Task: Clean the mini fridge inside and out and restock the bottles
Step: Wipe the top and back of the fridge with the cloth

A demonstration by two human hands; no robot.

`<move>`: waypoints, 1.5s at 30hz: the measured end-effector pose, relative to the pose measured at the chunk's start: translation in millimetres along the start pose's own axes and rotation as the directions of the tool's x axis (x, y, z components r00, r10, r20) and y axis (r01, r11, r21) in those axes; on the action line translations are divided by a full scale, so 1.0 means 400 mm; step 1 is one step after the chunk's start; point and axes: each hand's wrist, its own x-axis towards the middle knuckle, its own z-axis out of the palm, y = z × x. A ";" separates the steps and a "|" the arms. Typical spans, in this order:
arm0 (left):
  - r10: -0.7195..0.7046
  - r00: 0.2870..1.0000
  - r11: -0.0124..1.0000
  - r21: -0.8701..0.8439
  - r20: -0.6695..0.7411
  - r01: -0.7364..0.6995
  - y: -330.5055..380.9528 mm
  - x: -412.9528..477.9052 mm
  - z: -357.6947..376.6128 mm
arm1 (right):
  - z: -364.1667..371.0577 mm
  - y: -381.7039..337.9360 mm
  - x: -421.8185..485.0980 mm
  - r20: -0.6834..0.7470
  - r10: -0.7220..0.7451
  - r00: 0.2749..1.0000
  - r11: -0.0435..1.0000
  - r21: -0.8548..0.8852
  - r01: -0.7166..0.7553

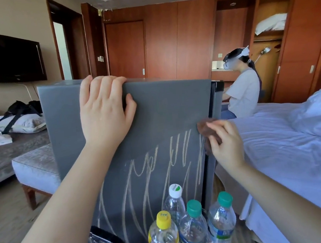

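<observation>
Brown cloth [204, 129] pinched in right hand [227, 146], left hand [103, 115] gripping the mini fridge [164, 105] top, but a hard downward wipe might topple the bottles [193, 234] below it.

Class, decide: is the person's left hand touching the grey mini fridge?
Touching. The head view shows the left hand on the mini fridge, fingers curled over its top edge, thumb on its face.

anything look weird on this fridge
Yes: pale tan scribbles cover the lower part of the grey mini fridge panel, like crayon marks; the upper part looks plain. The right hand holds a brown cloth at the panel's right edge, beside the topmost lines.
</observation>
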 end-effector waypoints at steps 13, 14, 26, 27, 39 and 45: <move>0.036 0.997 0.999 -0.029 0.069 -0.034 -0.008 -0.003 -0.013 | -0.066 -0.053 0.142 -0.076 0.024 0.997 0.996 0.084 -0.018; 0.048 0.995 0.998 -0.031 0.083 -0.046 -0.011 -0.003 -0.017 | -0.063 -0.062 0.157 -0.078 0.013 0.997 0.996 0.086 -0.007; 0.347 0.922 0.900 -0.337 0.170 -0.277 -0.079 -0.147 -0.105 | -0.033 -0.023 -0.071 0.267 -0.080 0.960 0.996 -0.010 0.086; 0.326 0.922 0.908 -0.341 0.211 -0.243 -0.082 -0.173 -0.114 | -0.036 -0.039 -0.035 0.221 -0.064 0.973 0.998 0.009 0.063; 0.240 0.742 0.899 -0.432 0.626 0.073 -0.117 -0.350 -0.149 | 0.018 -0.078 -0.085 0.164 -0.124 0.979 0.991 0.072 0.113; 0.309 0.455 0.876 -0.436 0.835 0.206 -0.118 -0.380 -0.162 | -0.018 -0.078 0.008 0.144 -0.081 0.986 0.988 0.140 0.061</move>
